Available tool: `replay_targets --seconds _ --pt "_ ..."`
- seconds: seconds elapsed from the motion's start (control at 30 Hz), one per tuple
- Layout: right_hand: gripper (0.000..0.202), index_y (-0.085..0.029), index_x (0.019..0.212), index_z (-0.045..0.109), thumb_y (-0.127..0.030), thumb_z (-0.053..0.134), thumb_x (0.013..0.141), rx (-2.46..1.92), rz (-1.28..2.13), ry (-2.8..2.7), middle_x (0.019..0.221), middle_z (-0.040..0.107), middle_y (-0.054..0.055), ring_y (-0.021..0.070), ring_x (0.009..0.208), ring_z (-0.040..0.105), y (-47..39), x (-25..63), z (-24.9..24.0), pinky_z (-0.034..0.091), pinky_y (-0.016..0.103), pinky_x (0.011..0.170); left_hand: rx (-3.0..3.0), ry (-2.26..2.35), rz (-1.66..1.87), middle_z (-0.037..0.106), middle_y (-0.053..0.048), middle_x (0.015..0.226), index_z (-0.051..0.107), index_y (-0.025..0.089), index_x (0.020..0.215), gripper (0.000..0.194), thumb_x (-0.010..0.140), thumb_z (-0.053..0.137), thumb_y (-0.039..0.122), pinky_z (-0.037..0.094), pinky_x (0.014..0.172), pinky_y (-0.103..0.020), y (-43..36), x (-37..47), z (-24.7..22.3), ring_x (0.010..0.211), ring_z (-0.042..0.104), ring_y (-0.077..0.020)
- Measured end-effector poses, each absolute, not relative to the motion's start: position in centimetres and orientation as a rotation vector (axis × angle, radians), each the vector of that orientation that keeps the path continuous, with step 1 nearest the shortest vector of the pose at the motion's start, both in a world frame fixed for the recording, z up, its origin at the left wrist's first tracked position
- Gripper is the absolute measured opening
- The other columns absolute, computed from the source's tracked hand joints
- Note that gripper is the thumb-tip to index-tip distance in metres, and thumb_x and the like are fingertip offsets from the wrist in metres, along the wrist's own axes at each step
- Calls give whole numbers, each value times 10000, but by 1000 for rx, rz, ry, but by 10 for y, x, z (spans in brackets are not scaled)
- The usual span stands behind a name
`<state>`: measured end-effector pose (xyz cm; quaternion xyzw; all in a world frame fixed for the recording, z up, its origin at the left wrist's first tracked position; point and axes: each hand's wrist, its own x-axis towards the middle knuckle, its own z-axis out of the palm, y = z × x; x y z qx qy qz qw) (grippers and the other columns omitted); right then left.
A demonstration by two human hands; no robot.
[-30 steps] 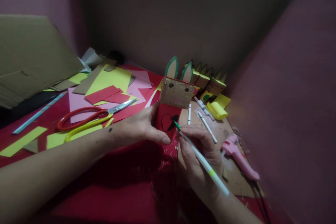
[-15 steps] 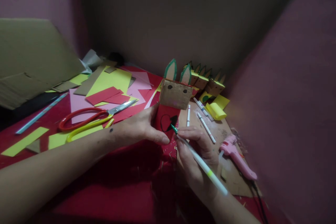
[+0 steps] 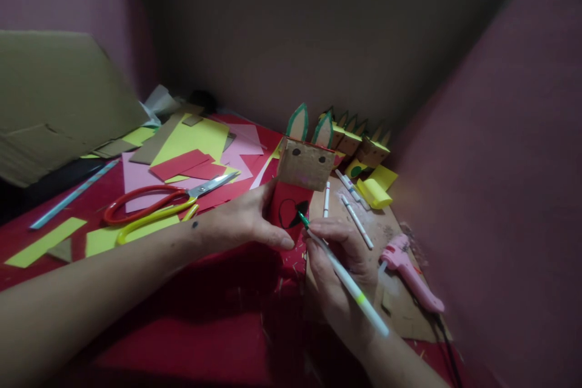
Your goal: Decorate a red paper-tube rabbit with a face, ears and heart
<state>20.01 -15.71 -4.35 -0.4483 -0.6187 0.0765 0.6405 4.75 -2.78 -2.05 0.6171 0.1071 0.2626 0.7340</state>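
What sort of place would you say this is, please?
Most likely a craft corner, though whether at home or in a workshop I cannot tell: scissors lie among cut coloured paper, a glue gun rests on cardboard, and the right hand holds a marker.

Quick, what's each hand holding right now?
Left hand: closed around the cardboard-headed red figure, partly hidden behind it.
Right hand: closed on a white, green-tipped marker.
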Motion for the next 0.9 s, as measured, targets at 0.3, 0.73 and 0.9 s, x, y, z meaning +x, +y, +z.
replay_targets --seconds 0.3,0.73,0.9 --pt "257 -290 1022 721 -64 647 924 -998 196 -1457 948 757 0 171 917 754 -159 200 -42 644 327 855 1373 237 565 713 -1 909 679 151 1172 632 600 946 106 488 724 -287 -28 48 -19 863 623 -198" --pt "228 -278 1057 710 -87 693 933 -1057 177 -1397 963 766 7 173 892 765 -158 200 -43 659 320 815 1360 209 583 757 -34 1007 631 172 1296 755 613 947 113 520 783 -316 -27 48 -20 920 658 -230" --pt "248 -293 1080 712 -90 690 938 -1048 175 -1395 969 764 -6 167 904 769 -157 200 -44 664 322 835 1335 199 586 741 -23 965 649 171 1287 742 610 938 77 516 770 -318 -28 48 -21 930 681 -249"
